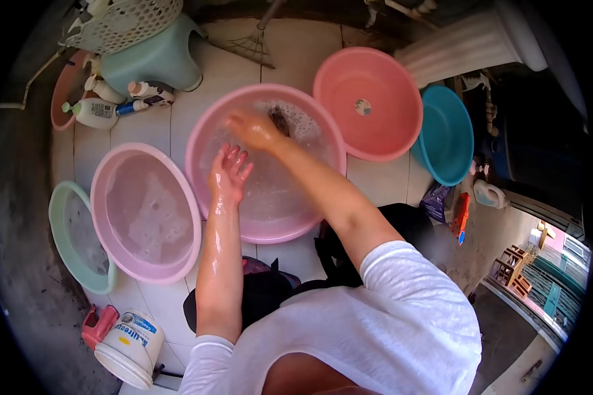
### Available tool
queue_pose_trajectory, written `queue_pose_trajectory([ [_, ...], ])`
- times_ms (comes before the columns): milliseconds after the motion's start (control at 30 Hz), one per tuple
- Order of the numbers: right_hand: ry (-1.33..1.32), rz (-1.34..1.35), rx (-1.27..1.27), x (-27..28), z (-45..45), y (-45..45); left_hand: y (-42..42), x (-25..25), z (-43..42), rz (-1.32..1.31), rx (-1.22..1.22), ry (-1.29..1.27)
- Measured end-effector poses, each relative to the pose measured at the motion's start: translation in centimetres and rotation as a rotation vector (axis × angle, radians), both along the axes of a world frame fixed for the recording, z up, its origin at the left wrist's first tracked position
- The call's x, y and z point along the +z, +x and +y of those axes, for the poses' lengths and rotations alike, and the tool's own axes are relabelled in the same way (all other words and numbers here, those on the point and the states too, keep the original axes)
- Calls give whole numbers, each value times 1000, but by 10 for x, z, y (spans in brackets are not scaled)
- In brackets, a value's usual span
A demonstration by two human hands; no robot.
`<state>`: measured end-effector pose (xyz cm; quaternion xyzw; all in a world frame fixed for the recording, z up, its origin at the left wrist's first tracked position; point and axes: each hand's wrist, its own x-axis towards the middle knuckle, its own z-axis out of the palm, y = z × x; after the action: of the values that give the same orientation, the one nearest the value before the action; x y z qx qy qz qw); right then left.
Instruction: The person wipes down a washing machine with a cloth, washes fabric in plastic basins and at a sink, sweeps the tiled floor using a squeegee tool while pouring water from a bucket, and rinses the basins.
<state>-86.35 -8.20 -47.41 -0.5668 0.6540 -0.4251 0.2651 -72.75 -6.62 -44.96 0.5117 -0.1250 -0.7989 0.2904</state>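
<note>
A large pink basin (pixel 194 141) of cloudy water stands on the tiled floor in front of me. My left hand (pixel 229 174) is over its left side, wet, palm turned up and fingers spread, holding nothing. Just above it, over the water, my right hand (pixel 254 130) reaches in from the right; its fingers are smeared by motion. Beside the right wrist, a dark wet item (pixel 279 118) lies among white suds (pixel 301 124); its kind cannot be made out.
Left are a paler pink tub (pixel 99 197) of soapy water and a green tub (pixel 54 204). A coral basin (pixel 389 112) and teal basin (pixel 451 135) stand right. Bottles (pixel 97 113) lie near a stool (pixel 155 62). A white bucket (pixel 130 342) sits lower left.
</note>
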Motion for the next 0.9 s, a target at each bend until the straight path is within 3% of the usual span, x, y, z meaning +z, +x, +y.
queue_pose_trajectory([
  [33,-4,-58,-100,-4,1,-12,3,-4,0,-2,-3,2],
  [100,216,-496,-297,-1,2,-42,-2,-7,-3,-61,-29,49],
  [167,209,-726,-505,4,6,-72,-2,-15,-3,-52,-61,52],
  [233,317,-528,-579,-14,16,-121,3,-22,-3,-49,-86,58],
  [367,272,-934,-752,-60,56,-227,7,-26,0,-135,-101,56],
  [433,456,-694,-879,-38,65,-243,5,-26,-1,-163,-100,57],
  [467,420,-283,-631,-62,76,-273,7,-26,-2,-193,-150,59],
  [533,433,395,-211,-56,85,-295,14,-24,-1,-246,-162,71],
  [567,479,673,-43,-13,90,-283,15,-21,-2,-279,-211,34],
  [633,198,452,8,10,120,-272,27,-14,-3,-340,-230,5],
  [667,291,577,61,38,135,-255,31,-11,-4,-374,-259,-12],
  [767,442,708,86,18,223,-233,38,-12,-7,-431,-298,-41],
  [833,784,917,315,25,240,-225,44,-13,-4,-466,-304,-43],
  [900,722,934,291,0,240,-238,37,-12,-3,-496,-366,-50],
])
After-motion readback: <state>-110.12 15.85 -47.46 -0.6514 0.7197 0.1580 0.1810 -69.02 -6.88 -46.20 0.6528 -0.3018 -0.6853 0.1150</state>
